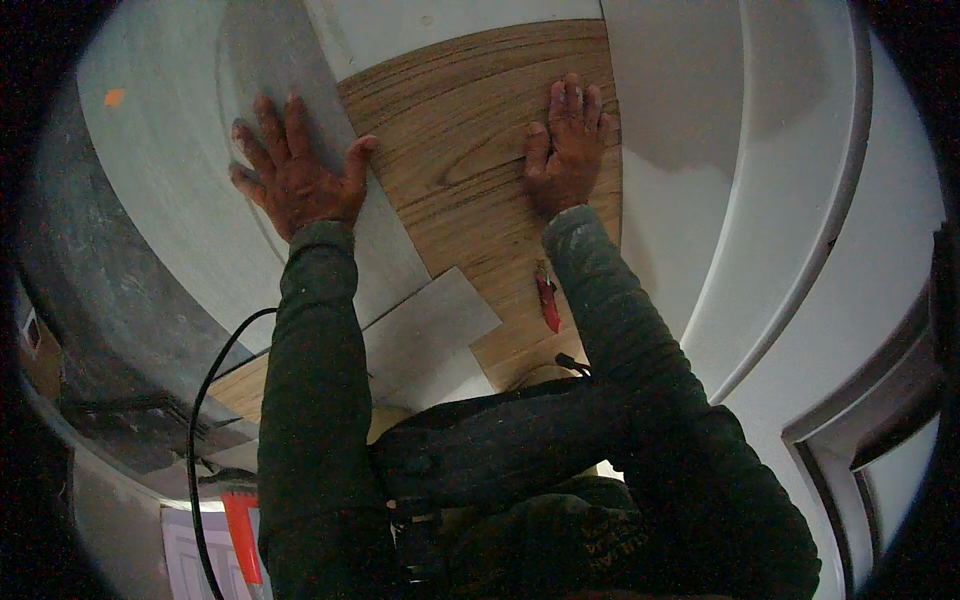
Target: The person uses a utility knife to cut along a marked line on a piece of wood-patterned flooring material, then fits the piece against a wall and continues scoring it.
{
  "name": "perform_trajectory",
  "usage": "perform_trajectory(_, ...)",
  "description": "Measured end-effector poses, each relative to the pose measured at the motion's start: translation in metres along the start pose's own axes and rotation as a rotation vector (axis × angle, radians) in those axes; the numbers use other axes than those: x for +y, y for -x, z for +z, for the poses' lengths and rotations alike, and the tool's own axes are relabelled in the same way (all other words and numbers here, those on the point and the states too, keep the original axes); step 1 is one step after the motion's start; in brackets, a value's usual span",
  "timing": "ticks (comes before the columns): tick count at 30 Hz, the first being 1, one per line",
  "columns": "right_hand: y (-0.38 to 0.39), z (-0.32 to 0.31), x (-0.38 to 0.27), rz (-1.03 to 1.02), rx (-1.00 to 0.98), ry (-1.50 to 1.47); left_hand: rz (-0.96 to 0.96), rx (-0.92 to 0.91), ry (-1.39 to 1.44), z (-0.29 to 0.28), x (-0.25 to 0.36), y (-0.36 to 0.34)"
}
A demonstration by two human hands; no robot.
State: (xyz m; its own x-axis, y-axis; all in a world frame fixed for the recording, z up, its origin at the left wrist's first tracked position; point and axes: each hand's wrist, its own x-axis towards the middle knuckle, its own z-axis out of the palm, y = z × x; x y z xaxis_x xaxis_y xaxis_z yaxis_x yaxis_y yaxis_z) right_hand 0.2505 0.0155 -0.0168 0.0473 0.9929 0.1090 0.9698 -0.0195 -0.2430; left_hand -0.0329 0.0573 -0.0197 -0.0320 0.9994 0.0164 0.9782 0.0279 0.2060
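My left hand lies with fingers spread on a pale grey plank, its thumb at the seam beside a wood-grain plank. My right hand rests palm down on the wood-grain plank near its right edge, fingers slightly apart, holding nothing. Below it, beside my right forearm, a red utility knife lies on the wood-grain surface. A smaller grey plank piece with a cut corner lies below the seam, between my forearms.
A white baseboard and wall run along the right, with a dark-framed opening at lower right. A dark grey floor area is at left, with a small orange square nearby. A black cable loops beside my left arm. A pale door shows at lower left.
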Motion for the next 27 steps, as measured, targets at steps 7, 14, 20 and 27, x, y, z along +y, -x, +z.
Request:
perform_trajectory(7, -0.0004, -0.0038, -0.0049, 0.011, -0.003, -0.068, -0.004, -0.058, -0.105, -0.0031, -0.0003, 0.0015)
perform_trajectory(14, -0.0028, -0.002, -0.0037, -0.02, 0.028, -0.025, -0.039, -0.108, -0.141, -0.0036, 0.0045, -0.0024)
perform_trajectory(20, -0.0073, -0.0028, -0.0038, -0.059, 0.001, 0.003, -0.017, -0.081, -0.035, -0.0044, 0.0006, -0.0023)
perform_trajectory(27, -0.0064, -0.0014, -0.005, -0.053, 0.02, -0.026, -0.007, -0.085, -0.071, -0.0037, 0.0004, -0.0023)
